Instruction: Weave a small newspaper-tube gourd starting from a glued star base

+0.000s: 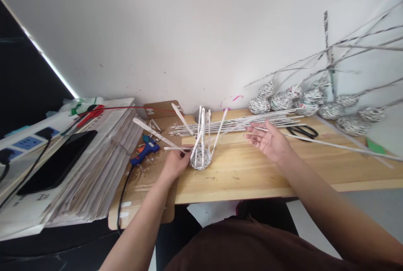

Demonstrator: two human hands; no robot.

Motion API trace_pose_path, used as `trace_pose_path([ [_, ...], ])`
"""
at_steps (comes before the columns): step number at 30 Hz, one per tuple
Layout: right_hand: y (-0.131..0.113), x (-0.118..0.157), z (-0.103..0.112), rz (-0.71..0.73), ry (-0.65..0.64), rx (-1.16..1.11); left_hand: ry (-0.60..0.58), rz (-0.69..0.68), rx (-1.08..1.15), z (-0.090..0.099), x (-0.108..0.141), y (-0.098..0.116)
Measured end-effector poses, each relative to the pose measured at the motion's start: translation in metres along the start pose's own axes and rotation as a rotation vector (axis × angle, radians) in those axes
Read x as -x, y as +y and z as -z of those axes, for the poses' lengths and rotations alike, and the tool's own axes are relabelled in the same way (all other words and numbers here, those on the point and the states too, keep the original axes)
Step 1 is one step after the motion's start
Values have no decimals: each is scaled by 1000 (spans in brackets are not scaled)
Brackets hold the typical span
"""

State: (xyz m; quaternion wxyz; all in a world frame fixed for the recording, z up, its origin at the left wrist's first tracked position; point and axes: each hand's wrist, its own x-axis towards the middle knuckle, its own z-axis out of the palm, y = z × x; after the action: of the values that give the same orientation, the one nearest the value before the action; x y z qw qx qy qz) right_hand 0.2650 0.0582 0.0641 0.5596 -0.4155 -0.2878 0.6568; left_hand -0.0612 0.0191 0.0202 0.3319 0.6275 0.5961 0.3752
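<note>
A small woven paper basket (200, 160) stands on the wooden table, its long paper stakes spreading upward and outward. My left hand (176, 162) grips the left side of this basket, with fingertips partly hidden behind its edge. To the right, my right hand (267, 139) is palm up with its fingers apart. A long thin paper tube (333, 143) passes by the fingers and thumb of my right hand and runs off to the right; whether it is gripped or only resting there is hard to tell. Behind both hands lies a bundle of paper tubes (233, 123).
Black scissors (302, 131) lie right of the bundle. Woven paper gourds (281, 101) with long stems line the back right. A blue glue gun (145, 152) rests on cardboard at left, beside a tall paper stack (100, 170) bearing a phone (58, 162) and power strip (27, 142).
</note>
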Motion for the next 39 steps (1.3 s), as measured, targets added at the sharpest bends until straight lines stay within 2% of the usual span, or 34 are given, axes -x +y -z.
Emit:
trace_pose_path([
  [3, -2, -5, -9, -122, -40, -44, 66, 48, 47, 3, 13, -3],
  [6, 7, -19, -30, -245, -106, -27, 103, 101, 93, 3, 22, -4],
  [10, 32, -42, -67, -284, -196, 64, 165, 58, 32, -1, 26, -2],
  [13, 51, -49, -82, -310, -267, 133, 196, 49, -8, -4, 28, 4],
  [18, 67, -37, -77, -349, -454, 319, 308, 62, -51, -13, 30, 13],
  [21, 66, -30, -68, -321, -691, 446, 385, 37, -58, -19, 27, 16],
  [24, 65, -28, -64, -212, -878, 543, 431, 29, -107, -23, 19, 19],
  [28, 71, -30, -66, -79, -865, 594, 414, 42, -134, -26, 12, 22],
  [34, 82, -33, -68, -44, -697, 663, 355, 55, -90, -28, 7, 20],
  [39, 86, -34, -68, -4, -660, 679, 284, -3, -72, -26, 2, 16],
])
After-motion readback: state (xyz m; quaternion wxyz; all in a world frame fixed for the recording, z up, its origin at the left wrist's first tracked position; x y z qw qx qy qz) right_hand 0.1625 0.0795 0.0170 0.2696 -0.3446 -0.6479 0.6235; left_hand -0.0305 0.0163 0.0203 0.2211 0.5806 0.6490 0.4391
